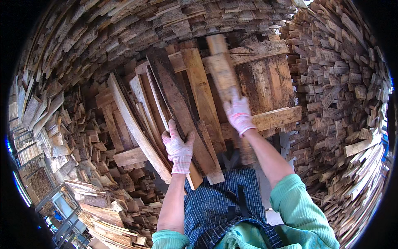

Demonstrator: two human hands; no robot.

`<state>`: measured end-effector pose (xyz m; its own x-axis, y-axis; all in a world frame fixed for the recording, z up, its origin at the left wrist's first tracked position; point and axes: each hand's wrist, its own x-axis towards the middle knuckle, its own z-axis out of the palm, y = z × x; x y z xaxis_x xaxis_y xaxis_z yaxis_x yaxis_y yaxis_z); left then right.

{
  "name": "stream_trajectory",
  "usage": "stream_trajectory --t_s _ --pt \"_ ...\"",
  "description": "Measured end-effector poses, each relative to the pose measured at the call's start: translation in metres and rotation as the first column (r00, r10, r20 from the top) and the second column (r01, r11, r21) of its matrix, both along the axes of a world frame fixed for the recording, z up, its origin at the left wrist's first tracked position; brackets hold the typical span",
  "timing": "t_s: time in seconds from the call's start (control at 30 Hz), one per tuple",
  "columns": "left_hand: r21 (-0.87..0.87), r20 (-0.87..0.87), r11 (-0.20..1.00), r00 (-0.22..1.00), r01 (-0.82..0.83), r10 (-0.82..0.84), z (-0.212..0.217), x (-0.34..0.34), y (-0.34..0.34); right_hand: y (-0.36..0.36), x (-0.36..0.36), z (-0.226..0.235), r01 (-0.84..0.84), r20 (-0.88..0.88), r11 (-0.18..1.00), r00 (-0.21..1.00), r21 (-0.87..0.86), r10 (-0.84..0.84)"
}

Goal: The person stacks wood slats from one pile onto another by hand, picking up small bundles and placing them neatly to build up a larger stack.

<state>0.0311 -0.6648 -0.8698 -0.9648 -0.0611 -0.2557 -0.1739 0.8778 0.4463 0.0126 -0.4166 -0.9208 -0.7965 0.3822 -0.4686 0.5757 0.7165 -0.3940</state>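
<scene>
The person's gloved left hand is pressing flat, fingers spread, on a long dark weathered wooden plank that is leaning in a slanted bundle of pale boards. The gloved right hand is clenching the lower end of a short, rough, light-brown wooden block, raised above a worn wooden pallet. The sorting seems only partly done: huge stacks of scrap timber are surrounding everything.

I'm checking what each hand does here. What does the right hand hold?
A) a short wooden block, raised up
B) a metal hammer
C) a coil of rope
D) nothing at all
A: the gloved right hand grips a wooden block lifted above the planks.
</scene>
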Motion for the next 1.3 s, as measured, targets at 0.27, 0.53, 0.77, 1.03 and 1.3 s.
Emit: stream_trajectory --t_s 0.27,0.53,0.77,1.03,1.3 --pt "0.0 -0.016 1.0 1.0 -0.001 0.001 0.002 -0.002 0.002 -0.011 0.035 0.048 -0.119 -0.138 0.993 0.983 0.011 0.119" --pt "0.33 0.073 0.924 0.981 -0.196 0.182 0.008 0.011 -0.005 -0.127 0.141 0.037 0.474 0.31 0.63 0.88 -0.615 -0.359" --pt "0.289 0.444 0.902 0.88 -0.32 0.17 0.016 0.007 -0.028 -0.099 0.141 0.089 0.317 0.239 0.807 0.945 -0.498 -0.223" --pt "0.09 0.125 0.989 0.987 -0.116 0.105 0.003 0.027 -0.01 0.018 0.195 0.114 0.311 -0.097 0.947 0.948 0.078 -0.304" --pt "-0.282 -0.026 0.935 0.972 0.215 -0.232 0.01 0.032 0.076 0.069 0.136 0.018 -0.119 -0.064 0.977 0.989 0.179 0.132"
